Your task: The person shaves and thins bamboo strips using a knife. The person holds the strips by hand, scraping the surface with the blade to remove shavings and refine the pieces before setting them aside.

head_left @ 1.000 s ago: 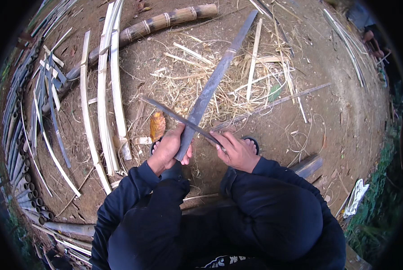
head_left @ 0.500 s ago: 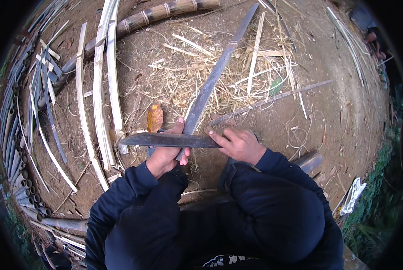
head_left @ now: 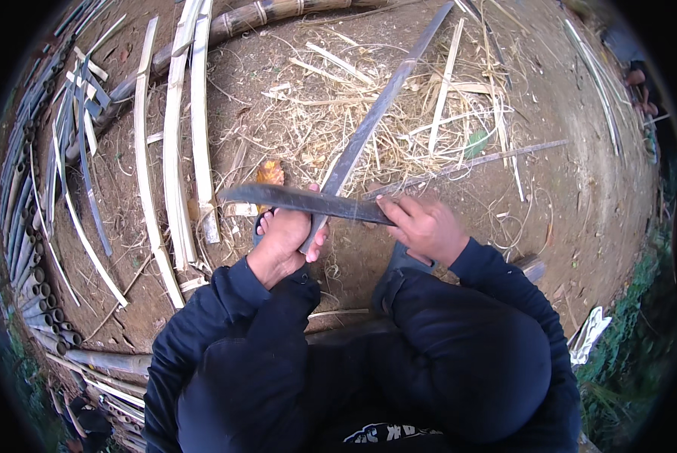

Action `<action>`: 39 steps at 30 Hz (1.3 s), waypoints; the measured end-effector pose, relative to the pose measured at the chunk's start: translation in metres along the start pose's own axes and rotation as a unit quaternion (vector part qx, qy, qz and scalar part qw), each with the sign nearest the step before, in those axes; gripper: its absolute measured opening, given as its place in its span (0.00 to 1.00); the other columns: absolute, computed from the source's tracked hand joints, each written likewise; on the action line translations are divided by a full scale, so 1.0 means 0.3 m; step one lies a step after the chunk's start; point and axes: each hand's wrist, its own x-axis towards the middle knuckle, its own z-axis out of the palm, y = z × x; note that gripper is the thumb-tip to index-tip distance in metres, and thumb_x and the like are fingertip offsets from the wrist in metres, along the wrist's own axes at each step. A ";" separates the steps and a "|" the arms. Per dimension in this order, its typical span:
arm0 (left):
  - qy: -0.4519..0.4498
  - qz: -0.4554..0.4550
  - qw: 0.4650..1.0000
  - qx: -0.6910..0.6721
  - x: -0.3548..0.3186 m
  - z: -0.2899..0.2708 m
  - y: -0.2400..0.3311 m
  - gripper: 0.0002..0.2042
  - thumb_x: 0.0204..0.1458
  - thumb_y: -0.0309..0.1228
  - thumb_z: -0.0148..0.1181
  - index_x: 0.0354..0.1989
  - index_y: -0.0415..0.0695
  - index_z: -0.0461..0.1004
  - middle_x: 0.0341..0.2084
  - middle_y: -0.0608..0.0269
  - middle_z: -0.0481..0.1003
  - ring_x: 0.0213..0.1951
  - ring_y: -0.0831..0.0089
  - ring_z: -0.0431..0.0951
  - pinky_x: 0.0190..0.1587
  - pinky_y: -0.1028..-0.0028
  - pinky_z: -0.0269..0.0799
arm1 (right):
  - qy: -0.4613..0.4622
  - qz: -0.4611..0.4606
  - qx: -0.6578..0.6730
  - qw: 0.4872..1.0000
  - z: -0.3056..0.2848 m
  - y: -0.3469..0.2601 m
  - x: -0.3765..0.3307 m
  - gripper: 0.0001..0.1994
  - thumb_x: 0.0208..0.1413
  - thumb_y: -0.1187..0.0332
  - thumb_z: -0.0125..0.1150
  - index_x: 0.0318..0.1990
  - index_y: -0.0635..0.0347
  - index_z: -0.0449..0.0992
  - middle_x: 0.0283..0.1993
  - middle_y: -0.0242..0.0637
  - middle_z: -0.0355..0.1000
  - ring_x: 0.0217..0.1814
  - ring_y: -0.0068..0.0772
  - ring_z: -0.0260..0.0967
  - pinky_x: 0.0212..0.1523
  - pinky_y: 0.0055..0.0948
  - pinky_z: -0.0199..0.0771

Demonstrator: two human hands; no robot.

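Note:
A long grey-skinned bamboo strip (head_left: 383, 103) runs from my left hand (head_left: 283, 235) up and away to the right. The fingers of that hand are closed round its near end. My right hand (head_left: 427, 226) grips the machete (head_left: 300, 199) at its right end, and its handle is hidden in the fist. The dark blade lies crosswise over the strip, just above my left hand, with its tip pointing left. Whether the edge bites into the strip, I cannot tell. Thin curled shavings (head_left: 331, 143) lie in a heap on the ground under and around the strip.
Pale split bamboo lengths (head_left: 174, 143) lie to the left, beside an orange dry leaf (head_left: 269, 173). A thick bamboo pole (head_left: 255, 15) crosses the far side. Stacked bamboo tubes (head_left: 40, 302) line the left edge. A white crumpled sheet (head_left: 589, 336) lies at right.
The machete has moved forward along the bamboo strip, away from my body, and its blade has tilted, tip end higher. My right hand moved right and slightly forward. My left hand keeps its hold.

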 end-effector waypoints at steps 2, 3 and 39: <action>-0.005 0.004 0.999 -0.031 -0.018 0.015 0.014 0.17 0.69 0.47 0.43 0.40 0.43 0.66 0.09 0.64 0.66 0.05 0.74 0.63 0.07 0.78 0.59 | 0.008 0.000 0.040 0.999 -0.015 -0.069 0.001 0.21 0.51 0.64 0.64 0.55 0.51 0.75 0.28 0.31 0.65 0.27 0.28 0.73 0.24 0.30 0.74; 0.003 -0.004 1.000 -0.030 -0.021 0.017 0.013 0.17 0.69 0.46 0.42 0.40 0.43 0.66 0.09 0.64 0.66 0.05 0.75 0.62 0.07 0.78 0.59 | 0.015 0.000 0.061 0.998 -0.016 -0.085 0.009 0.22 0.51 0.64 0.64 0.55 0.52 0.75 0.28 0.31 0.64 0.27 0.28 0.73 0.24 0.30 0.74; -0.001 -0.040 0.998 0.053 -0.062 0.026 0.023 0.25 0.70 0.47 0.34 0.27 0.42 0.65 0.06 0.63 0.62 0.03 0.74 0.58 0.05 0.77 0.55 | 0.036 0.144 0.002 0.989 0.056 0.245 0.011 0.11 0.61 0.72 0.54 0.50 0.60 0.68 0.21 0.43 0.71 0.19 0.39 0.73 0.19 0.36 0.75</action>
